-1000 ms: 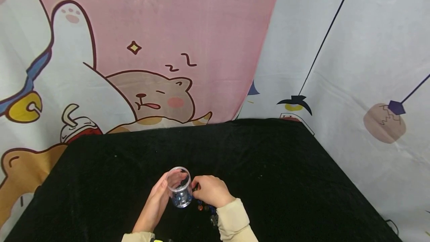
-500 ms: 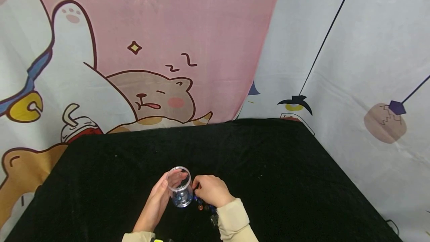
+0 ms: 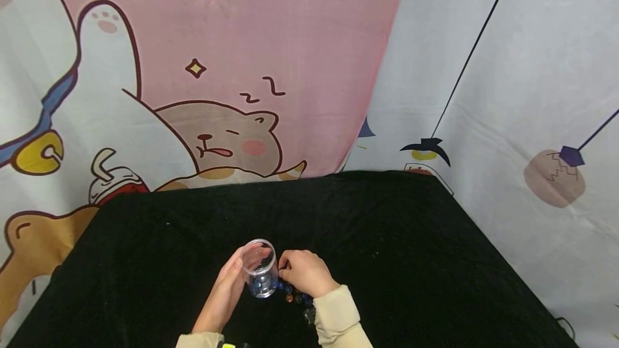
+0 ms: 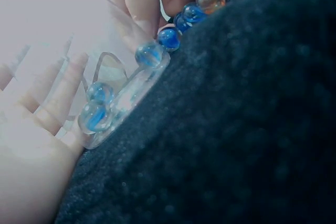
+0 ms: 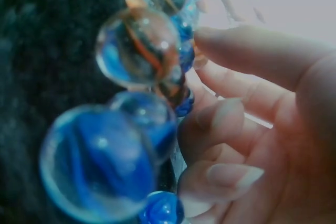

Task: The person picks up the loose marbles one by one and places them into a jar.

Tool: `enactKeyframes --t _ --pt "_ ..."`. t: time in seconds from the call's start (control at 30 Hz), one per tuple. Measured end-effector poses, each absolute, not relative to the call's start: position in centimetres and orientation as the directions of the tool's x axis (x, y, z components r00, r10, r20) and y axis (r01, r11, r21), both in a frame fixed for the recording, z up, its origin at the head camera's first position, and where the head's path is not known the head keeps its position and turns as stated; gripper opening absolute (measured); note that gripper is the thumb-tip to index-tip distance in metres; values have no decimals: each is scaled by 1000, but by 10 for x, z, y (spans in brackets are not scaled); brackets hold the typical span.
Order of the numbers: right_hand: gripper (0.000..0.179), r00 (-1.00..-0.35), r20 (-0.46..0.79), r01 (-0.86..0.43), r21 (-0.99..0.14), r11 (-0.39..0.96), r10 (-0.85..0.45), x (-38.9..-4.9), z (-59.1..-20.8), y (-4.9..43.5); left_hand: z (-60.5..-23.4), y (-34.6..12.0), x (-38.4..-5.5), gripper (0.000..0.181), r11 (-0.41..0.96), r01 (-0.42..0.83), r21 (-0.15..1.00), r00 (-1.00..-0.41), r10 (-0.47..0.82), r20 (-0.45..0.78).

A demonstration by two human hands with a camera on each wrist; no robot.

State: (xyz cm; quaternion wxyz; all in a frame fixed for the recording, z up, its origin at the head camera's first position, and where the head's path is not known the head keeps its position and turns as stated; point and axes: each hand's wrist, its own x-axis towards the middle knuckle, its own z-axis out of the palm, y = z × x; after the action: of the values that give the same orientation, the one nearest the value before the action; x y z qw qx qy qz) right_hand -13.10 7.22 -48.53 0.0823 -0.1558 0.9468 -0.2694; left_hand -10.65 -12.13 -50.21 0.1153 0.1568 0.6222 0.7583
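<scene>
My left hand (image 3: pixel 227 283) holds a clear plastic jar (image 3: pixel 261 256) on its left side, thumb in front and fingers showing through the wall behind. The jar is upright with its top open. Several blue-streaked glass marbles (image 4: pixel 94 117) lie at its bottom. Against its right side is my right hand (image 3: pixel 309 274), fingers bent down close to the wall. Beside these fingers a line of blue and orange marbles (image 5: pixel 137 48) lies on the cloth. The thumb (image 5: pixel 252 51) is at the marbles; whether it pinches one is hidden.
Black cloth (image 3: pixel 387 262) covers the table. A cartoon-printed curtain (image 3: pixel 309 69) hangs behind it and along the right. A small dark object (image 3: pixel 309 314) lies by the right cuff. Light sleeves (image 3: pixel 338 313) cover both forearms.
My right fingers have shifted slightly, and more blue marbles show below them than a second ago. The left hand and jar stay in about the same place.
</scene>
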Motion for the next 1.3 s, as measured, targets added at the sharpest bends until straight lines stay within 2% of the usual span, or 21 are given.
enactKeyframes --t 0.3,0.57,0.9,1.3 --pt "3 -938 -1 -290 -540 790 -345 -134 -483 76 -500 -122 -104 44 -203 60 977 -910 392 137" --pt "3 -913 94 -382 -545 746 -398 -139 -487 76 -499 -121 -105 42 -203 32 979 -917 383 110" --pt "9 -926 99 -348 -600 720 -365 -138 -479 75 -499 -121 -106 41 -213 -2 977 -925 372 79" --pt "6 -926 158 -361 -641 677 -344 -137 -474 75 -503 -121 -107 42 -214 -2 977 -931 356 76"
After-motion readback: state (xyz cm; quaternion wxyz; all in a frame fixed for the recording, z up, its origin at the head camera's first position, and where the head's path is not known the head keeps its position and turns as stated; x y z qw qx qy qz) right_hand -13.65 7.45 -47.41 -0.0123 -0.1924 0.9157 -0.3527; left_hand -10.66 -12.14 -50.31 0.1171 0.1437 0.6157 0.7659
